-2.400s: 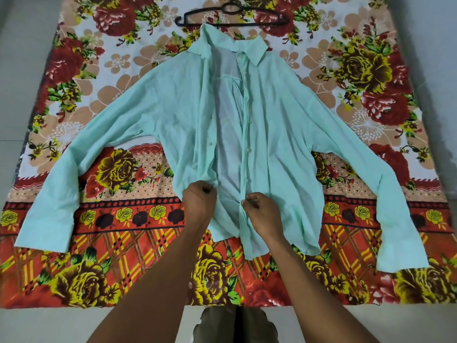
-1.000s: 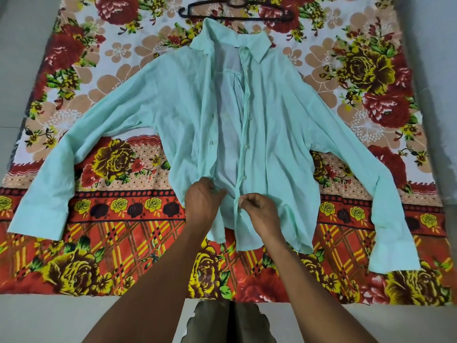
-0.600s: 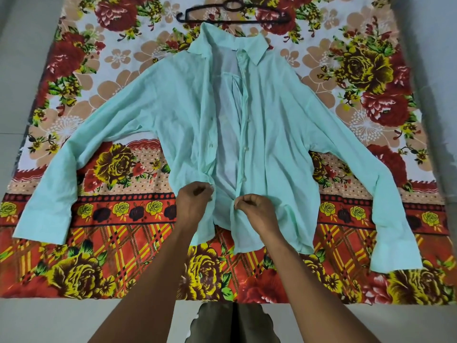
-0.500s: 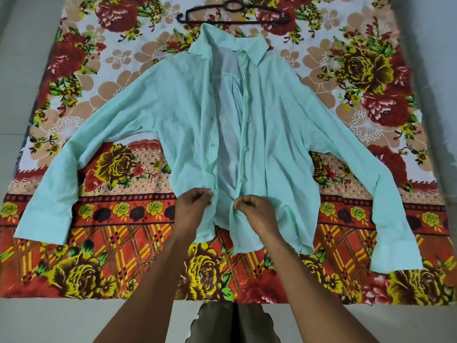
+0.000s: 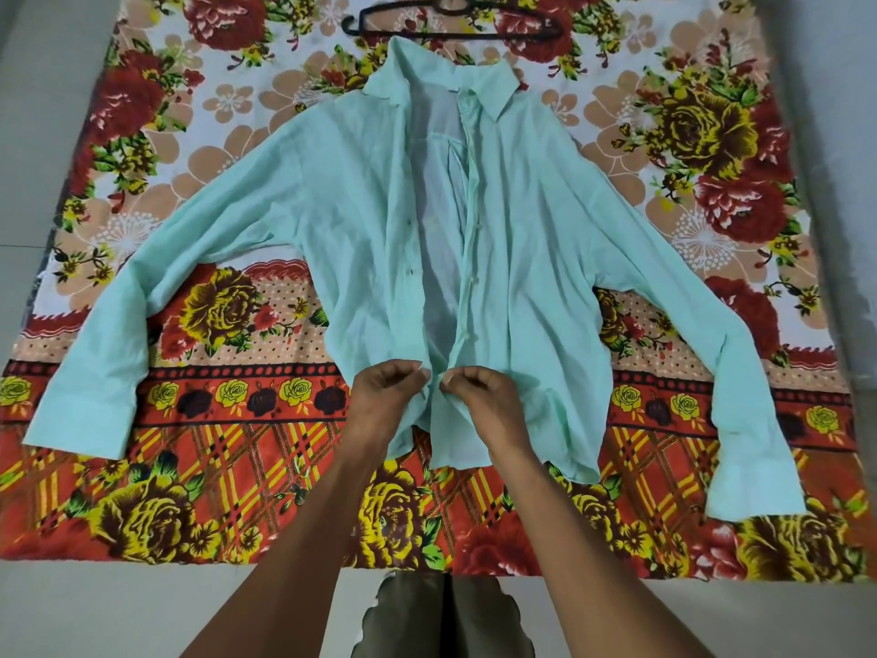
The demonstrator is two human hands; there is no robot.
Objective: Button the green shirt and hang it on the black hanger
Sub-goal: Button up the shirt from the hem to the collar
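Note:
The green shirt [image 5: 545,239] lies face up on a flowered sheet, sleeves spread wide, its front open from the collar down to my hands. My left hand [image 5: 384,396] pinches the left front edge near the hem. My right hand [image 5: 479,401] pinches the right front edge with the buttons. The two edges meet between my fingertips. Whether a button is through a hole there is hidden by my fingers. The black hanger [image 5: 451,21] lies flat just beyond the collar.
The flowered sheet [image 5: 199,467] covers the floor under the shirt. Bare grey floor [image 5: 118,610] runs along its near edge and both sides. A bit of my olive clothing [image 5: 441,615] shows at the bottom centre.
My hands have come closer together, drawing the two lower front edges of the shirt until they meet. The gap at the bottom of the shirt front has narrowed.

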